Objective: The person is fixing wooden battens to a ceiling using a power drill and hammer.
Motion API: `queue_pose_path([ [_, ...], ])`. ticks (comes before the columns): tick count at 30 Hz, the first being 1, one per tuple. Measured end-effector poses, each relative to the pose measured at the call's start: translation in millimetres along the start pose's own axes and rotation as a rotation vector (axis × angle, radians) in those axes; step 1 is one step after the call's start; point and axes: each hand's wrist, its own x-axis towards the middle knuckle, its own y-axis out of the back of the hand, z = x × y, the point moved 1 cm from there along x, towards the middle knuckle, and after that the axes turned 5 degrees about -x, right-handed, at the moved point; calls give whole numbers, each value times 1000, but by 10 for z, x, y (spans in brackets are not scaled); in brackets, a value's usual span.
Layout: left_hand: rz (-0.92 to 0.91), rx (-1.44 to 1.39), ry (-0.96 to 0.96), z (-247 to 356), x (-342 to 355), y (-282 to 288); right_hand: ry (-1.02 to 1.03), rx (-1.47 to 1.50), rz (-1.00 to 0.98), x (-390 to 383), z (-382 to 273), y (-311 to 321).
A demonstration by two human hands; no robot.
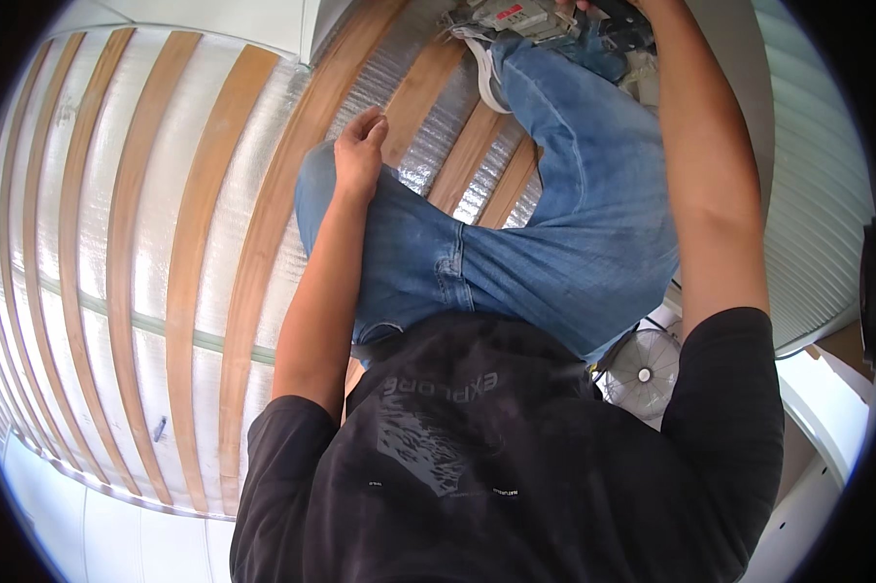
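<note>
My left hand [361, 151] is over my left knee, its fingers curled in and the thumb against them; nothing shows between them. My right arm stretches up along the right side, and my right hand [657, 5] is mostly cut off by the top edge. A few of its fingertips show beside a grey box [545, 17] with a red label and a dark part [624, 27]. Whether those fingers grip anything is hidden. Below the box lies a jumble of cloth and cables, next to my foot in a white-edged shoe [486, 73]. I sit with my jeans-clad legs [593, 185] bent apart.
Wooden slats [190, 291] with silver foil between them run under me and to the left. A small dark stick-like object [160, 428] lies on the foil. A round fan [645, 374] stands by my right hip. A ribbed pale panel [822, 185] rises at right.
</note>
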Motion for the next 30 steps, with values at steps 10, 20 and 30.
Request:
queue_pose_path([
  [10,68,-307,223,32,224,163,189,136,-139,47,126,-37],
  [20,-270,28,-36,473,114,-1341,259,-72,-108,298,47,-144],
  [30,-178,-617,248,614,284,-2660,129,70,-163,254,253,-128],
])
